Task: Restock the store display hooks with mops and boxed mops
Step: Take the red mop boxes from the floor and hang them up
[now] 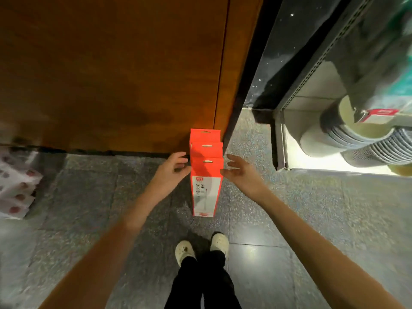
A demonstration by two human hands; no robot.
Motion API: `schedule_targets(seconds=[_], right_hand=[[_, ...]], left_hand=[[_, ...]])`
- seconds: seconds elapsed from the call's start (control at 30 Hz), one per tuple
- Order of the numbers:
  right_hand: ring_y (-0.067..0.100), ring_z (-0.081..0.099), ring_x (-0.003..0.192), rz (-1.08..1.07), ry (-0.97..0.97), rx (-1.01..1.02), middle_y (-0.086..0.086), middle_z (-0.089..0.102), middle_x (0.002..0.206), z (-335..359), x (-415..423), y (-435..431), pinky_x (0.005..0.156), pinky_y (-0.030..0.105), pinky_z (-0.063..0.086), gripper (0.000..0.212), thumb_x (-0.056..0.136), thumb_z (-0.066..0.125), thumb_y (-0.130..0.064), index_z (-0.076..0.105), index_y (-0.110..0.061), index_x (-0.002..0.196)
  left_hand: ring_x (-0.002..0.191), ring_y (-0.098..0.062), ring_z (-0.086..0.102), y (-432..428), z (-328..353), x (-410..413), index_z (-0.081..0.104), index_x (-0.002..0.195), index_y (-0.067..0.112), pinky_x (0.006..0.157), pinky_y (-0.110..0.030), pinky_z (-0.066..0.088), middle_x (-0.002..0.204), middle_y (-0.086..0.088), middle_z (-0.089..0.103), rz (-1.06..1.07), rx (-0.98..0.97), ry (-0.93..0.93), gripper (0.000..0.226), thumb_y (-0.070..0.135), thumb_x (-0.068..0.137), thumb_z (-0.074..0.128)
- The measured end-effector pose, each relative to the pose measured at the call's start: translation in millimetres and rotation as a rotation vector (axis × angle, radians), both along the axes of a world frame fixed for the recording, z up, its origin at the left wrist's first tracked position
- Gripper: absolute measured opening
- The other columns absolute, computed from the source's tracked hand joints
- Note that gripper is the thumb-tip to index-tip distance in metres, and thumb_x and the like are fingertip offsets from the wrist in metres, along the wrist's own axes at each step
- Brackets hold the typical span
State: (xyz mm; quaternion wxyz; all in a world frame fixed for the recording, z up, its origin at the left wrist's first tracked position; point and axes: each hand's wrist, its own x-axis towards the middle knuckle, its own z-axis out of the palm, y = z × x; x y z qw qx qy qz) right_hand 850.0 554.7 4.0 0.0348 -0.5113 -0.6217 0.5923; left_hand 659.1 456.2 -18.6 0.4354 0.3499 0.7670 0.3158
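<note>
Left hand [172, 167] open, fingers loosely spread, thumb at the left edge of the front boxed mop [206, 188]; cannot tell if it touches. Right hand [239, 169] also open, fingers relaxed, just beside the box's right edge, holding nothing. Front boxed mop stands upright on the grey speckled floor [78, 197], between the two hands. Two more red boxes stand right behind it: middle box [206, 150] and back box [205, 136], the back one against the brown wooden wall panel [111, 74]. Each box top has a hang slot. White clogs [185, 250] and black trousers [200, 282] below. Lit display shelf [292, 139] at right holds stacked round grey items [356, 134]. White packs with red dots [15, 186] on the floor at far left.
</note>
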Motion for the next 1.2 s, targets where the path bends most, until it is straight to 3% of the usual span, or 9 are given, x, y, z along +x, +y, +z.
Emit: schedule_targets(seconds=[0.13, 0.33, 0.53, 0.63, 0.7, 0.8, 0.93, 1.07, 1.2], right_hand=[[0.015, 0.051, 0.112, -0.023, -0.021, 0.013, 0.007, 0.055, 0.120, -96, 1, 13, 0.086, 0.020, 0.040, 0.057, 0.088, 0.067, -0.014, 0.040, -0.008, 0.138], [0.020, 0.041, 0.130, -0.038, -0.054, -0.006, 0.005, 0.043, 0.142, -229, 11, 22, 0.102, 0.030, 0.037, 0.083, 0.082, 0.073, -0.022, 0.024, -0.010, 0.148], [0.022, 0.042, 0.132, 0.032, -0.003, -0.007, 0.002, 0.043, 0.146, -311, 5, 28, 0.110, 0.046, 0.037, 0.095, 0.072, 0.082, -0.028, 0.024, -0.018, 0.147], [0.015, 0.051, 0.120, 0.053, 0.016, -0.003, -0.002, 0.052, 0.136, -336, -1, 27, 0.098, 0.034, 0.046, 0.090, 0.072, 0.082, -0.023, 0.029, -0.016, 0.144], [0.013, 0.055, 0.112, 0.030, 0.025, 0.042, -0.002, 0.056, 0.128, -338, -6, 29, 0.086, 0.024, 0.049, 0.089, 0.071, 0.083, -0.021, 0.030, -0.013, 0.142], [0.018, 0.062, 0.105, 0.024, -0.005, 0.160, 0.001, 0.063, 0.121, -336, -4, 29, 0.085, 0.034, 0.053, 0.081, 0.067, 0.085, -0.026, 0.041, -0.011, 0.133], [0.017, 0.063, 0.104, 0.065, -0.042, 0.252, 0.004, 0.066, 0.118, -301, 10, 14, 0.088, 0.033, 0.051, 0.079, 0.064, 0.088, -0.029, 0.046, -0.008, 0.127], [0.015, 0.065, 0.098, 0.076, -0.058, 0.356, 0.001, 0.068, 0.111, -202, 26, 8, 0.086, 0.036, 0.054, 0.075, 0.059, 0.088, -0.038, 0.048, -0.013, 0.117], [0.013, 0.065, 0.092, 0.021, -0.039, 0.429, -0.002, 0.068, 0.103, -51, 53, 18, 0.081, 0.038, 0.055, 0.073, 0.057, 0.088, -0.044, 0.051, -0.014, 0.112]], left_hand=[[0.114, -0.010, 0.047, 10, -108, 4, 0.035, 0.141, 0.011, 0.091, -0.024, 0.038, 0.137, -0.008, 0.048, -0.016, -0.018, -0.041, 0.063, 0.018, 0.087, 0.066], [0.138, -0.020, 0.031, 11, -253, -9, 0.017, 0.150, 0.016, 0.112, -0.042, 0.030, 0.153, -0.006, 0.030, 0.021, -0.147, -0.082, 0.102, 0.022, 0.072, 0.081], [0.105, -0.004, 0.059, 16, -332, -1, 0.043, 0.130, 0.013, 0.082, -0.013, 0.048, 0.117, 0.004, 0.062, -0.001, -0.055, -0.132, 0.068, 0.009, 0.072, 0.080], [0.103, -0.004, 0.064, 15, -354, 5, 0.054, 0.123, 0.013, 0.089, -0.022, 0.052, 0.113, 0.002, 0.066, -0.022, 0.032, -0.176, 0.057, -0.002, 0.073, 0.076], [0.102, 0.000, 0.064, 17, -352, 6, 0.057, 0.117, 0.021, 0.085, -0.017, 0.052, 0.110, 0.008, 0.067, -0.030, 0.066, -0.189, 0.048, -0.001, 0.078, 0.072], [0.101, 0.006, 0.061, 15, -344, 10, 0.057, 0.115, 0.027, 0.083, -0.011, 0.048, 0.110, 0.016, 0.064, -0.056, 0.059, -0.183, 0.037, 0.009, 0.085, 0.067], [0.110, -0.002, 0.060, 0, -313, 14, 0.056, 0.124, 0.021, 0.096, -0.027, 0.049, 0.117, 0.012, 0.064, -0.115, 0.017, -0.188, 0.040, 0.017, 0.086, 0.068], [0.106, -0.001, 0.061, -4, -230, 23, 0.057, 0.114, 0.029, 0.095, -0.031, 0.050, 0.112, 0.014, 0.064, -0.157, 0.012, -0.202, 0.039, 0.015, 0.081, 0.072], [0.097, 0.013, 0.057, 14, -98, 44, 0.051, 0.113, 0.025, 0.084, -0.010, 0.048, 0.111, 0.015, 0.061, -0.193, 0.129, -0.140, 0.047, 0.013, 0.076, 0.077]])
